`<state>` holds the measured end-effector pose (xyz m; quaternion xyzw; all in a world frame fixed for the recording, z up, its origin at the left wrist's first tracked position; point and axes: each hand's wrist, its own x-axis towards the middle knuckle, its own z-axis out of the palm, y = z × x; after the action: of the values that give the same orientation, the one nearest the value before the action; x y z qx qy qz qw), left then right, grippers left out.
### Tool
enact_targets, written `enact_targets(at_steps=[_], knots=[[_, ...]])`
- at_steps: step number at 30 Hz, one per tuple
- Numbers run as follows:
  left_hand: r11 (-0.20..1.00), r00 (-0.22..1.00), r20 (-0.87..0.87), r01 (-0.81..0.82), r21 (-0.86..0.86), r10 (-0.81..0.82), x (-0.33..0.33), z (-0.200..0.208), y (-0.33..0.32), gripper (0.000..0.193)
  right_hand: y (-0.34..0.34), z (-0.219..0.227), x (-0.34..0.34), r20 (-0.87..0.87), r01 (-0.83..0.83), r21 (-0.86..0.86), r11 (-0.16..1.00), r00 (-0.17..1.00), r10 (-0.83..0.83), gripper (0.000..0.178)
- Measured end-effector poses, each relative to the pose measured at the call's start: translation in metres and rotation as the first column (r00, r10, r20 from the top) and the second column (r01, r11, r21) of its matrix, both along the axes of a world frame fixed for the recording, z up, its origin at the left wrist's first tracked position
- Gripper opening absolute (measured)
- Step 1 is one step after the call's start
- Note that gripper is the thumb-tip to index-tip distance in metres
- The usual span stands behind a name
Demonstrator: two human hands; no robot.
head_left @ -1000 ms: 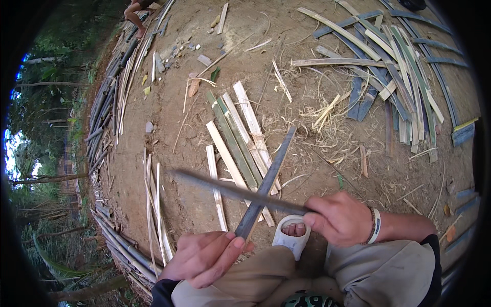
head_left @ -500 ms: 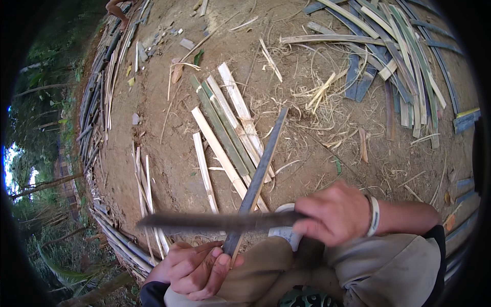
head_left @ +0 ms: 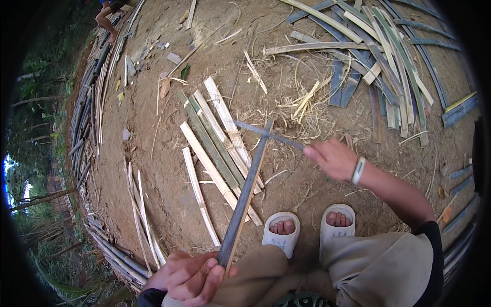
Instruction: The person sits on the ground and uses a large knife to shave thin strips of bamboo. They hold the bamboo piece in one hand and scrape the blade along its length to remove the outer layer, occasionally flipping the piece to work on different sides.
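Observation:
My left hand is closed around the near end of a dark-skinned bamboo strip, which slants up and away to the right. A machete with a thin dark blade is gripped in my right hand; my fingers cover its handle. The blade crosses the strip close to its far end, seen nearly edge-on, and looks to be touching it. Beyond the strip, several split bamboo pieces, pale and green, lie side by side on the ground.
A heap of bamboo strips lies at the far right, with curled shavings beside it. Long poles line the left edge. My feet in white sandals are close in front. Another person's leg shows at the far left.
The machete has moved from near my left hand out to the strip's far end, my right arm stretching forward. The left hand keeps its hold; the view has shifted slightly.

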<state>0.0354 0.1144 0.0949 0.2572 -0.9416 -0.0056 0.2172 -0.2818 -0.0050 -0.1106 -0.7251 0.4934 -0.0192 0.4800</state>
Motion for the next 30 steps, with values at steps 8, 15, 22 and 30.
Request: enact_targets(at_steps=[8, 15, 22, 30], knots=[[0.986, 0.996, 0.082, 0.009, 0.169, -0.023, -0.015, 0.016, -0.003, 0.041, -0.007, -0.041, -0.014, -0.028, 0.099, -0.095, 0.991, 0.994, -0.102, 0.055], [0.963, 0.997, -0.066, -0.011, 0.27, 0.03, -0.01, 0.0, 0.01, 0.038, 0.002, 0.011, -0.003, 0.417, 0.199, 0.193, 0.961, 0.87, -0.264, 0.028], [0.981, 0.977, -0.109, 0.187, 0.049, -0.181, -0.026, -0.004, -0.011, 0.007, -0.012, -0.034, 0.015, 0.207, 0.247, 0.589, 0.77, 0.874, -0.44, 0.04], [0.964, 0.946, -0.19, 0.248, -0.093, -0.262, -0.037, -0.021, -0.011, 0.007, 0.017, 0.052, 0.025, 0.315, 0.014, 0.392, 0.92, 0.937, -0.149, 0.047]])
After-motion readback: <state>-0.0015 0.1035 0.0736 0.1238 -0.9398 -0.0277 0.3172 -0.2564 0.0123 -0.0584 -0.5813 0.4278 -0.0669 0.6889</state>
